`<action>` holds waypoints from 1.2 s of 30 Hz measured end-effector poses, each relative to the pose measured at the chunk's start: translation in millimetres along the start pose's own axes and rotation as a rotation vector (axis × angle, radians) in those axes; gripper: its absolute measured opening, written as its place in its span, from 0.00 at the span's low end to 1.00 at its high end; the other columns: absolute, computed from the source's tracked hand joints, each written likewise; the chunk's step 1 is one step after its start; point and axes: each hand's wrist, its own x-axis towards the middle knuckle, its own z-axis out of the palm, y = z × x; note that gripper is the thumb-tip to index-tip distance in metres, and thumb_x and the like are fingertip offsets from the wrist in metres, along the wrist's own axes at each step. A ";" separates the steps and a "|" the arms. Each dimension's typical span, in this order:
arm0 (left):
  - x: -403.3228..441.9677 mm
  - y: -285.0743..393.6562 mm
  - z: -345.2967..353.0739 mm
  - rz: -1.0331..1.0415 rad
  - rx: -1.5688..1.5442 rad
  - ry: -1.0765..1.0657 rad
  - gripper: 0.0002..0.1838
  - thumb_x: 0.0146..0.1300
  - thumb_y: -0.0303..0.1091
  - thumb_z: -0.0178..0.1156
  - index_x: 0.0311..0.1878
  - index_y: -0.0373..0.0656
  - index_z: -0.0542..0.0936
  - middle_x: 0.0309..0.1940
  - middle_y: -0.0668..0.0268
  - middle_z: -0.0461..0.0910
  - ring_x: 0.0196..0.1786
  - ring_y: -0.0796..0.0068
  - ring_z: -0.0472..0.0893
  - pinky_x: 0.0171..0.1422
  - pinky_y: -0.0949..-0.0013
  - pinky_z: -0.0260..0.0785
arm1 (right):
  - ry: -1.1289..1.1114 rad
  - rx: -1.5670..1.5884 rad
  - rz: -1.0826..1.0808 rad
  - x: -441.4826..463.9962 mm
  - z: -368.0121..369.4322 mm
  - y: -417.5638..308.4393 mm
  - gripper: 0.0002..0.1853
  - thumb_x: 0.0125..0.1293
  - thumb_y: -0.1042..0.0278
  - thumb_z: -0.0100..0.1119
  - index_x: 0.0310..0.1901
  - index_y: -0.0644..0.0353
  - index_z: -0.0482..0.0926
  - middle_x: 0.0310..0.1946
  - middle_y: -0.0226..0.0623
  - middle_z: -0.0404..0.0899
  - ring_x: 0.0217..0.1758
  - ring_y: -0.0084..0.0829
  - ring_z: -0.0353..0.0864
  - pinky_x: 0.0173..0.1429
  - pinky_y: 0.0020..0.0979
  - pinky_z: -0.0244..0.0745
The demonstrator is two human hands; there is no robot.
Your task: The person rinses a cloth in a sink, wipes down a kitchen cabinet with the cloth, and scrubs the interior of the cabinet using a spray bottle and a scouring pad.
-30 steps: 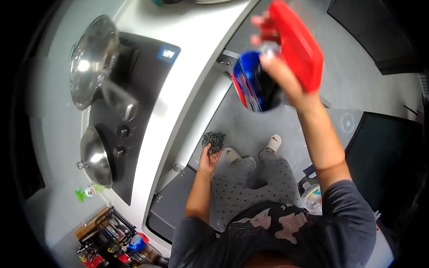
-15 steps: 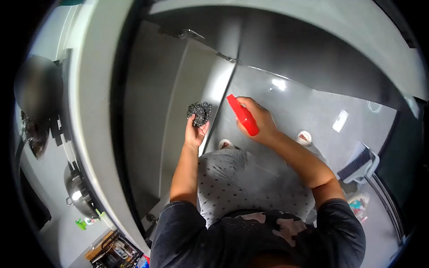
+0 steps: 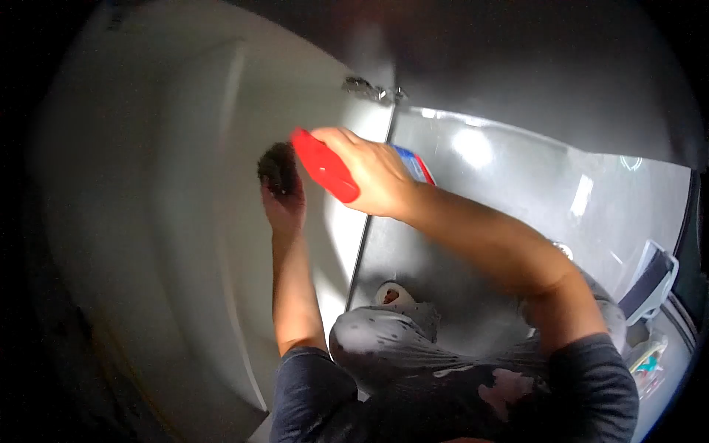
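Note:
My left hand (image 3: pixel 286 213) reaches up inside the cabinet with its fingers closed round a dark steel wool scrubber (image 3: pixel 276 168). In my right hand (image 3: pixel 375 176) is a spray bottle (image 3: pixel 325 168) with a red trigger head. Part of its blue, white and red bottle body shows behind my wrist. The red head slants up and left, close beside the scrubber, and I cannot tell whether they touch. My right fingers round the trigger are partly hidden. Both hands are in front of the pale cabinet wall (image 3: pixel 199 184).
A metal hinge (image 3: pixel 365 89) sits at the cabinet's upper edge. My slippered foot (image 3: pixel 390 294) rests on the grey floor below. To the right are a dustpan with a brush (image 3: pixel 650 280) and a clear plastic bag (image 3: pixel 650 363).
My view has lowered and come closer to the cabinet, and the counter with the pan has left the frame. Both hands have moved left, and the spray bottle is nearer the scrubber.

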 end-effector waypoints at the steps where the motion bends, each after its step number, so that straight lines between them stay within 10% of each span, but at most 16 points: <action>1: 5.4 5.0 -1.2 0.009 0.019 0.010 0.18 0.64 0.40 0.48 0.53 0.41 0.71 0.50 0.60 0.74 0.53 0.65 0.74 0.57 0.62 0.71 | -0.009 -0.035 0.020 1.7 8.9 4.1 0.26 0.49 0.65 0.62 0.50 0.58 0.65 0.43 0.45 0.74 0.40 0.48 0.77 0.43 0.42 0.73; 16: -19.1 -19.6 -56.8 0.122 0.304 -0.097 0.22 0.67 0.42 0.46 0.57 0.37 0.65 0.51 0.59 0.72 0.52 0.68 0.75 0.51 0.66 0.76 | -0.248 -0.285 0.119 53.2 91.5 -16.6 0.19 0.46 0.70 0.64 0.41 0.65 0.74 0.38 0.46 0.78 0.37 0.42 0.82 0.35 0.37 0.78; 19: -19.4 -20.8 -81.9 0.168 0.735 0.272 0.21 0.67 0.42 0.46 0.57 0.39 0.65 0.51 0.60 0.72 0.51 0.70 0.76 0.50 0.68 0.76 | -0.233 -0.347 0.082 64.9 121.3 -9.9 0.14 0.48 0.71 0.62 0.38 0.66 0.76 0.35 0.46 0.79 0.36 0.40 0.82 0.32 0.35 0.78; 22: -23.1 -18.3 -80.7 0.190 0.281 0.171 0.21 0.67 0.43 0.45 0.57 0.40 0.66 0.49 0.62 0.72 0.49 0.73 0.76 0.48 0.70 0.77 | -0.324 -0.332 0.014 74.0 123.3 -0.6 0.12 0.51 0.72 0.60 0.37 0.68 0.76 0.31 0.46 0.80 0.33 0.39 0.83 0.29 0.33 0.78; 24: -31.6 -17.5 -75.6 0.181 0.318 0.103 0.20 0.67 0.43 0.44 0.56 0.41 0.67 0.47 0.64 0.73 0.48 0.75 0.76 0.47 0.71 0.77 | -0.311 -0.189 0.104 74.0 125.5 -4.7 0.16 0.52 0.73 0.60 0.44 0.69 0.75 0.45 0.48 0.77 0.46 0.42 0.80 0.42 0.37 0.78; 31: -34.9 -11.2 -114.4 0.172 0.470 0.080 0.19 0.66 0.44 0.45 0.54 0.41 0.68 0.46 0.66 0.74 0.47 0.76 0.77 0.47 0.72 0.77 | -0.189 -0.186 0.019 71.7 142.0 -0.9 0.17 0.54 0.72 0.57 0.46 0.68 0.74 0.45 0.49 0.76 0.45 0.44 0.80 0.42 0.39 0.77; 36: -62.9 0.9 -64.9 0.148 0.340 0.181 0.18 0.65 0.42 0.47 0.52 0.40 0.69 0.47 0.63 0.75 0.48 0.73 0.77 0.49 0.70 0.77 | 0.064 -0.158 -0.041 89.8 122.2 0.4 0.16 0.49 0.72 0.61 0.39 0.72 0.73 0.30 0.49 0.80 0.33 0.43 0.83 0.29 0.35 0.79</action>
